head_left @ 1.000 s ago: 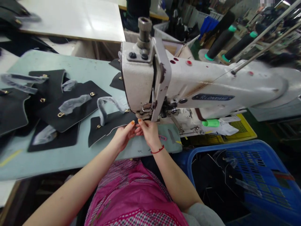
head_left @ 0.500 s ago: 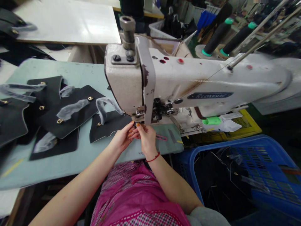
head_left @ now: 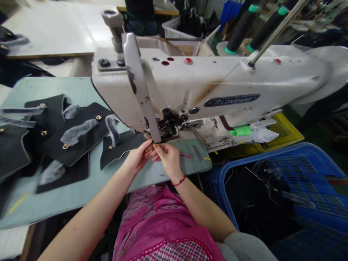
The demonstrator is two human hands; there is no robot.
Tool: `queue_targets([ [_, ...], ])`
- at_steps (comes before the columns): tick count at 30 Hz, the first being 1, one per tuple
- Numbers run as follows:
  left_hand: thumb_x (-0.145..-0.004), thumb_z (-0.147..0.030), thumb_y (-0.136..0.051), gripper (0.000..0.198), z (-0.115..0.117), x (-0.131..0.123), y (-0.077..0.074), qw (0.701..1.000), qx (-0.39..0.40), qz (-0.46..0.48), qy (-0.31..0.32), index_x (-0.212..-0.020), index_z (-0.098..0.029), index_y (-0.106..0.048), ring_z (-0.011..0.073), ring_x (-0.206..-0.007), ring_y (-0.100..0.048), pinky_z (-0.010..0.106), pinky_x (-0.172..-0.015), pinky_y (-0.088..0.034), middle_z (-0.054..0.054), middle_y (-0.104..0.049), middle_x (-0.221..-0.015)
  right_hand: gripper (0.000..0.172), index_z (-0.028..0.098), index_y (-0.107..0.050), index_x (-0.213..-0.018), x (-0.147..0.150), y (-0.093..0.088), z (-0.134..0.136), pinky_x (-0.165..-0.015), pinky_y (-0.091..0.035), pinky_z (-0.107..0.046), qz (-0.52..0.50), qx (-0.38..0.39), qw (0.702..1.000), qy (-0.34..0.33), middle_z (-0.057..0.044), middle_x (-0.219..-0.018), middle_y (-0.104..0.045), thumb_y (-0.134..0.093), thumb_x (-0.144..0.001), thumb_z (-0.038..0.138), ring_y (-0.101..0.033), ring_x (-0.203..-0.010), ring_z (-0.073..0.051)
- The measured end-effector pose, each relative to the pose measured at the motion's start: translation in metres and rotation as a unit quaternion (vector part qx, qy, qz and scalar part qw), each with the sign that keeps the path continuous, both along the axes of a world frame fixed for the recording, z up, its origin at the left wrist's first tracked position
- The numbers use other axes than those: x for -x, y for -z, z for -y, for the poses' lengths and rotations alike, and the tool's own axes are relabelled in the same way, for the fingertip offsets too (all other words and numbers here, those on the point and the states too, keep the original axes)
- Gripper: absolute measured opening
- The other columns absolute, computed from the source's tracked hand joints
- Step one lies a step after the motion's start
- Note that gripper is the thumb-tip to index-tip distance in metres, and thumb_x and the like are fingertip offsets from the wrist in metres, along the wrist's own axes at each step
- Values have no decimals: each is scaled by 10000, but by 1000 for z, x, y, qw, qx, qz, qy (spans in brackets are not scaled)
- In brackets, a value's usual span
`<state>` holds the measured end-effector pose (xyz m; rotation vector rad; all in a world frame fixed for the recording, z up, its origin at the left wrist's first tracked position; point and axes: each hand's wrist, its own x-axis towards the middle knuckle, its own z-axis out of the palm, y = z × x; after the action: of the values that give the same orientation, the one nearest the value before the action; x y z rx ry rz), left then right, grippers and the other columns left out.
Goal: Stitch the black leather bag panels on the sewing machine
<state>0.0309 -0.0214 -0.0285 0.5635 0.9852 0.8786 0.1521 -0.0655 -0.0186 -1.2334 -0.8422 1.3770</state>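
Black panel (head_left: 119,146) w/ light edge: pos. flat on the pale green table (head_left: 95,174), R end beneath the head of your sewing machine (head_left: 174,85). A plastic-wrapped handle (head_left: 112,127) loops up from the panel; gold-tone fitting (head_left: 110,147) at its near end. Your L hand (head_left: 138,156) is closed, thumb over curled fingers, gripping the panel's near edge just below the machine head. Your R hand (head_left: 168,159), w/ red bracelet (head_left: 179,181) at the wrist, is likewise closed, thumb & index pinched on the same edge beside the L thumb; exact contact part hidden. Pink tool (head_left: 186,155): on table, R of your R hand. Other black panels (head_left: 74,150): overlapping, far L. Blue basket (head_left: 272,153): R of table, w/ black pieces (head_left: 255,203) inside
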Motion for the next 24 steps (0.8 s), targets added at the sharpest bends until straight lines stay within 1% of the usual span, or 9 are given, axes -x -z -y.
queue_targets([
  [2, -731, -443, -794, 514, 0, -1, 0, 1000, 6, 25, 15, -551, -179, -392, 53, -446, -313, 184, -421, -333, -70, -330, -495, 385, 174, -702, -823, -3, 5, 10, -508, -502, -197, -2, 17, 1000, -9, -32, -718, -725, -649, -834, 555, -653, -518, -113],
  [4, -737, -423, -793, 497, 0, -2, 0, 999, 7, 39, 18, -558, -178, -398, 50, -449, -291, 179, -415, -310, -74, -311, -504, 383, 165, -699, -807, -5, 12, 19, -486, -482, -188, -6, 43, 999, -10, -35, -697, -717, -663, -821, 547, -642, -502, -109],
  [9, -697, -385, -815, 410, 0, -5, 0, 999, -23, 13, -23, -609, -160, -483, 46, -462, -283, 173, -420, -258, -80, -316, -511, 342, 155, -675, -751, -12, 25, 35, -461, -449, -176, -7, 77, 997, 10, -30, -658, -699, -671, -812, 491, -607, -471, -91],
  [14, -718, -386, -788, 407, 2, -9, 1, 997, -60, -18, -44, -582, -159, -478, 52, -478, -290, 192, -444, -260, -67, -339, -515, 305, 150, -659, -748, -15, 26, 40, -464, -448, -179, -11, 83, 996, 13, -21, -631, -686, -673, -814, 448, -594, -457, -87],
  [21, -726, -367, -770, 356, -1, -10, 2, 996, -80, -10, -46, -610, -152, -512, 55, -479, -297, 207, -450, -247, -61, -354, -529, 317, 157, -658, -720, -11, 26, 46, -465, -441, -189, -6, 93, 996, 5, -17, -607, -670, -698, -794, 463, -590, -457, -95],
  [24, -728, -360, -770, 361, -4, -10, 4, 995, -83, -12, -53, -601, -158, -499, 57, -480, -304, 205, -449, -252, -55, -363, -536, 314, 160, -662, -721, -11, 26, 48, -471, -438, -186, -4, 91, 996, 0, -18, -613, -673, -698, -799, 462, -589, -463, -90],
])
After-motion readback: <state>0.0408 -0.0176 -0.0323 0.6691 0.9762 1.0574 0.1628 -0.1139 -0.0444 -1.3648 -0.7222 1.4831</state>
